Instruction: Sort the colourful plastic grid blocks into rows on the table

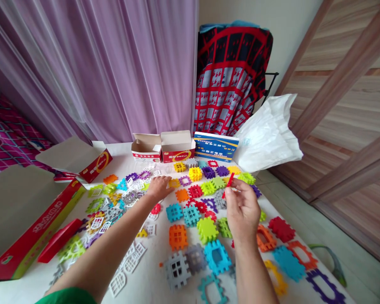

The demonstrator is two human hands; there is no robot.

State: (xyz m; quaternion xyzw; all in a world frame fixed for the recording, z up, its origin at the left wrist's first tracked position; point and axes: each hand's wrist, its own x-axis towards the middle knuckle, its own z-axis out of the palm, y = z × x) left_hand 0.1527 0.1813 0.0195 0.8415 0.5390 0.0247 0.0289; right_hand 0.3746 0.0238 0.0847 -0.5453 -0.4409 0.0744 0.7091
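My right hand point(244, 207) is raised over the right part of the table, its thumb and fingers pinching a thin red toothed building piece point(230, 180) seen nearly edge-on. Further left, my left hand point(160, 188) reaches low with fingers stretched out and apart. Its fingertips are at the left edge of a flat yellow-orange building piece point(175, 183); whether they grip it I cannot tell. Beside that lie a purple frame piece point(185, 180) and an orange square piece point(182, 195). Below my hands are a lime green piece point(207, 230) and a blue frame piece point(217, 256).
Opened cardboard boxes stand at the left point(58, 207) and back point(178, 154), near a blue box point(215, 146) and a white plastic bag point(267, 135). White window pieces point(134, 257) and mixed pieces spread across the white table. A red handle-like item point(59, 241) lies left.
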